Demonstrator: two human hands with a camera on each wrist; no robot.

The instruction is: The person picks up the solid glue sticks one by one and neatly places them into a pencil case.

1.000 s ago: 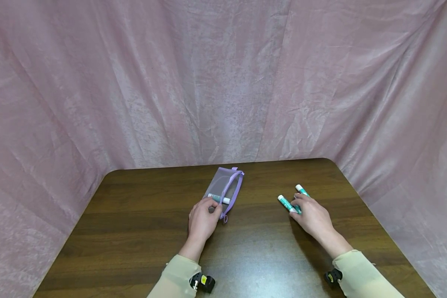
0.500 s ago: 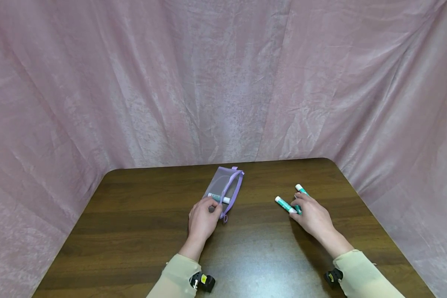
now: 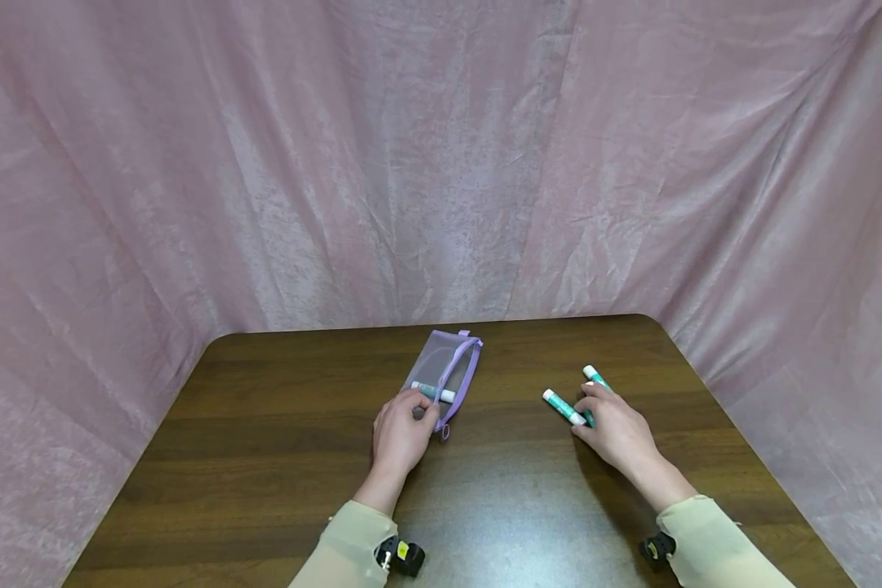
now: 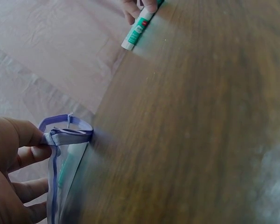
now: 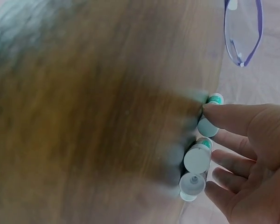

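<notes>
A purple-trimmed mesh zip pouch [image 3: 428, 363] lies with its mouth spread, facing right; a glue stick [image 3: 426, 390] shows through the mesh. My left hand [image 3: 400, 433] pinches the pouch's near edge between thumb and fingers, as the left wrist view also shows. To the right, my right hand [image 3: 617, 429] has thumb and index finger on the end of a green-and-white glue stick [image 3: 561, 406], pinching it. Two more glue sticks, one of them farther back [image 3: 594, 374], lie under and beside its other fingers; in the right wrist view their white ends [image 5: 197, 161] point at the camera.
The brown wooden table [image 3: 279, 457] has rounded far corners. A pink curtain [image 3: 412, 163] hangs behind and along its sides. Each sleeve carries a small black wrist camera [image 3: 404, 557].
The glue stick at my right thumb has shifted slightly left, away from the other two. My left hand and the pouch stay where they were.
</notes>
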